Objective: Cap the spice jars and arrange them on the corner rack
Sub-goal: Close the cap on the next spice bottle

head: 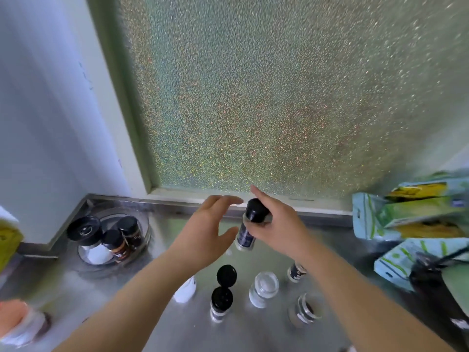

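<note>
My right hand (276,226) is wrapped around a black-capped spice jar (250,224), holding it tilted above the counter (157,323) at the centre of the frame, forefinger pointing up toward the frosted window (266,97). My left hand (209,231) is spread, fingers loose, just beside the jar on its left and grasping nothing.

At lower centre, between my forearms, more jars stand on the counter: one with its black flip lid (226,275) swung open, a clear jar with no cap (264,288) just right of it, a small labelled jar (296,272) partly hidden by my right forearm, and another open jar (304,311) lower right. A white jar (186,290) peeks out from under my left forearm.

In the corner at middle left sits the round rack (146,232), carrying three black-capped jars (109,237) packed close together.

At the right edge lies a heap of green and blue packets (416,214), with a dark, blurred object (431,275) beneath them.
</note>
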Available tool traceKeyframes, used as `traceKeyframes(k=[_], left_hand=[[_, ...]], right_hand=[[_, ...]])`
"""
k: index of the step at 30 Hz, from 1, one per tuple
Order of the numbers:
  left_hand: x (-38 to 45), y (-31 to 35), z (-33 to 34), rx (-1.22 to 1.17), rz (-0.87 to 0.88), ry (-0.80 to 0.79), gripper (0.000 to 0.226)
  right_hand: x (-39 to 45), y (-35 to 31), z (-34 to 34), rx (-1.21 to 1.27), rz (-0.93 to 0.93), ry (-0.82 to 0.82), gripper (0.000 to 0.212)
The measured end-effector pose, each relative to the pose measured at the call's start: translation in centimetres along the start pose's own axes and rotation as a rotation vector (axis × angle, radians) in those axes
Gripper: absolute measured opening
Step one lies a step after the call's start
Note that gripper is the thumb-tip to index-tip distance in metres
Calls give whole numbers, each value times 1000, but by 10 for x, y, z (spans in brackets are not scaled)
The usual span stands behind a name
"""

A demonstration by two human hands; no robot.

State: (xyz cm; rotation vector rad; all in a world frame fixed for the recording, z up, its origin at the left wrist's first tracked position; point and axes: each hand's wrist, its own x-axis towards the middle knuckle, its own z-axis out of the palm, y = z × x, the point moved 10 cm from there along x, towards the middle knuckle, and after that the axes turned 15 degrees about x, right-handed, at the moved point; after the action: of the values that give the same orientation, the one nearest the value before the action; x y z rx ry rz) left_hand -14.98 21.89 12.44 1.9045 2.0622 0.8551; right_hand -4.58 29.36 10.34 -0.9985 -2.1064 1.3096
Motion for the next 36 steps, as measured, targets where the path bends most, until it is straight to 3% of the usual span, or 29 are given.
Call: traceKeyframes(k=[8,14,18,23,36], left_hand=[[-2,64,-26,-254,123,8,27],[-6,85,-44,-320,152,3,34],[-10,97,-48,-380,185,-49,34],[-13,103,-53,-495,165,-36,35],[-25,99,-51,-564,71,-44,29]], right_hand=[[-32,-62,-26,14,-60,-20,90],[-51,-69,-48,263,-111,102,43],[-68,-92,-55,230,-205,127,56],[-82,-109,-63,251,-251,154,37],[-98,-114,-56,168,-276,169,37]])
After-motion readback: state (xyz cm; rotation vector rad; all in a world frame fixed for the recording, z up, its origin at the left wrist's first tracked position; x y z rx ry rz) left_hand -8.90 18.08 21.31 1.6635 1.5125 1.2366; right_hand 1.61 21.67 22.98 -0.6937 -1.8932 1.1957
